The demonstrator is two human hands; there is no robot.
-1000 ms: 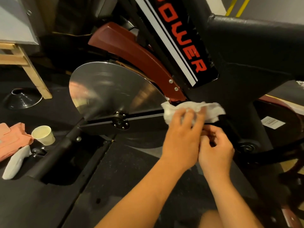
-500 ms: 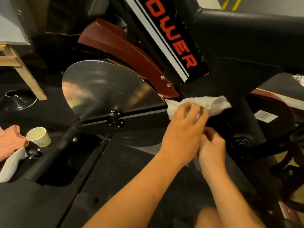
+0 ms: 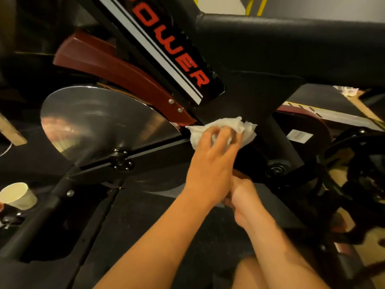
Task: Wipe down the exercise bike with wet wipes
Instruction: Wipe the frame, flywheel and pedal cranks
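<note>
The exercise bike's black frame (image 3: 250, 97) with red "POWER" lettering fills the upper view, and its shiny metal flywheel (image 3: 93, 122) sits at the left under a dark red guard (image 3: 116, 67). My left hand (image 3: 210, 163) presses a crumpled white wet wipe (image 3: 245, 130) against the frame joint just right of the flywheel's edge. My right hand (image 3: 244, 197) is curled just below and behind the left wrist. Its fingers are hidden, so I cannot see whether it holds anything.
A paper cup (image 3: 17, 196) stands on the dark floor at the far left beside the bike's front support bar (image 3: 41, 215). The crank hub (image 3: 277, 168) lies right of my hands. A wooden leg (image 3: 10, 132) shows at the left edge.
My left hand has slid the wipe slightly up along the frame joint, its fingers blurred with motion. My right hand has dropped lower under the left wrist. The view has shifted right.
</note>
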